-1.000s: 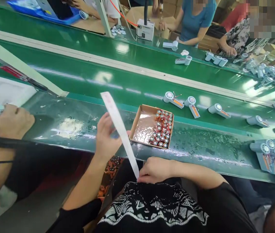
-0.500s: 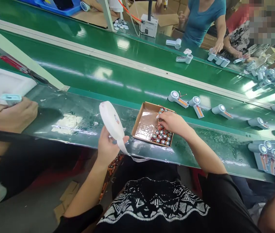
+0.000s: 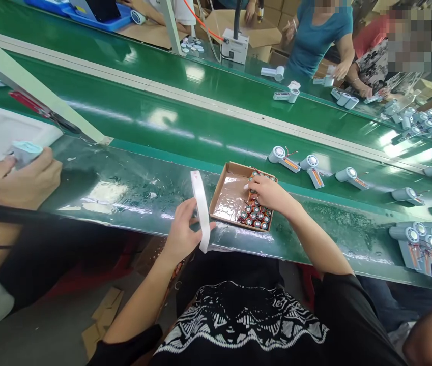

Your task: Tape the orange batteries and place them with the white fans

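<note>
My left hand (image 3: 182,235) pinches a long white paper strip (image 3: 201,209) that stands upright at the near edge of the green bench. My right hand (image 3: 270,193) reaches into a shallow cardboard box (image 3: 228,195) and its fingers curl over the red-wrapped batteries (image 3: 256,216) packed in the box's right half. Whether those fingers grip a battery is hidden. The box's left half shows a bare shiny bottom.
Several small white fan units (image 3: 309,163) with orange wiring lie on the green conveyor belt (image 3: 170,127) beyond the box, more pile at the right (image 3: 418,239). A neighbour's hand (image 3: 23,175) at left holds a pale part. Other people work across the line.
My right hand left the strip's lower end and reached into the battery box. The strip went from slanted to curled, then upright in my left hand.
</note>
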The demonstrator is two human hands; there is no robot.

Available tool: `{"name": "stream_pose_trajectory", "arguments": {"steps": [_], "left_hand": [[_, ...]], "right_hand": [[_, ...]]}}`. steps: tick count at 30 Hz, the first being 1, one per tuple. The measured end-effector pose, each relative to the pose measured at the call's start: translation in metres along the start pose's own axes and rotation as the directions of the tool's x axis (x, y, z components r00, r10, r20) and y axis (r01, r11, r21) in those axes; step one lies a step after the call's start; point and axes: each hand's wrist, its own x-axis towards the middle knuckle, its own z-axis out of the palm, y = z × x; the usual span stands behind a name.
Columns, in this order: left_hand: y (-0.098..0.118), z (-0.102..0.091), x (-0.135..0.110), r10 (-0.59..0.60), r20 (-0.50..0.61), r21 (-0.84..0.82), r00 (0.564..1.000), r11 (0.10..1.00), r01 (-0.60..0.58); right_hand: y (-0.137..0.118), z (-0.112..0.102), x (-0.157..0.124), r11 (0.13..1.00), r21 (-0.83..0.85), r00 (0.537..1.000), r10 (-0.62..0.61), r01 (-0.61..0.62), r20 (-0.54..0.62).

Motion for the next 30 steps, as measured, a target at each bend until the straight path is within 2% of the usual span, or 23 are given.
{"name": "stream_pose_trajectory", "arguments": {"steps": [2, 3, 5, 7, 9, 11, 12, 14, 16, 19, 22, 25, 30], "left_hand": [[-0.003, 0.001, 0.0, 0.142, -0.016, 0.151, 0.99, 0.979, -0.138], [-0.004, 0.001, 0.0, 0.242, -0.038, 0.243, 0.97, 0.943, -0.226], [-0.004, 0.0, 0.0, 0.43, -0.073, 0.418, 0.9, 0.833, -0.364], [0.0, -0.003, 0.001, 0.542, -0.082, 0.539, 0.836, 0.73, -0.42], [0.007, -0.006, 0.001, 0.59, -0.074, 0.603, 0.804, 0.669, -0.436], [0.014, -0.007, 0.001, 0.616, -0.06, 0.632, 0.786, 0.633, -0.448], [0.016, -0.007, 0.001, 0.626, -0.05, 0.64, 0.778, 0.618, -0.457], [0.02, -0.006, 0.001, 0.645, -0.03, 0.653, 0.764, 0.591, -0.474], [0.022, -0.004, 0.001, 0.659, -0.016, 0.67, 0.752, 0.565, -0.481], [0.023, 0.001, 0.001, 0.672, 0.0, 0.686, 0.741, 0.539, -0.489], [0.026, 0.003, 0.0, 0.686, 0.016, 0.695, 0.727, 0.516, -0.501], [0.029, 0.001, 0.001, 0.688, 0.016, 0.722, 0.725, 0.494, -0.485], [0.035, 0.002, 0.007, 0.709, -0.049, 0.757, 0.703, 0.486, -0.437]], "right_hand": [[0.001, 0.001, -0.001, 0.996, 0.082, 0.999, 0.025, -0.022, -0.039], [0.002, 0.001, -0.003, 0.988, 0.148, 0.996, 0.045, -0.033, -0.076], [0.002, 0.0, -0.009, 0.935, 0.352, 0.97, 0.12, -0.039, -0.211], [0.0, -0.005, -0.018, 0.788, 0.614, 0.898, 0.24, 0.041, -0.368], [-0.007, -0.012, -0.028, 0.567, 0.8, 0.829, 0.338, 0.198, -0.445], [-0.018, -0.02, -0.037, 0.392, 0.871, 0.825, 0.353, 0.297, -0.441], [-0.024, -0.023, -0.04, 0.358, 0.885, 0.844, 0.334, 0.299, -0.42], [-0.038, -0.029, -0.043, 0.399, 0.884, 0.887, 0.278, 0.243, -0.369], [-0.05, -0.031, -0.042, 0.513, 0.838, 0.914, 0.224, 0.186, -0.339], [-0.061, -0.029, -0.037, 0.647, 0.749, 0.928, 0.178, 0.14, -0.327], [-0.062, -0.025, -0.032, 0.69, 0.719, 0.941, 0.188, 0.079, -0.283], [-0.06, -0.019, -0.032, 0.62, 0.782, 0.938, 0.227, 0.069, -0.262], [-0.066, -0.003, -0.032, 0.35, 0.928, 0.956, 0.206, 0.128, -0.209]]}}
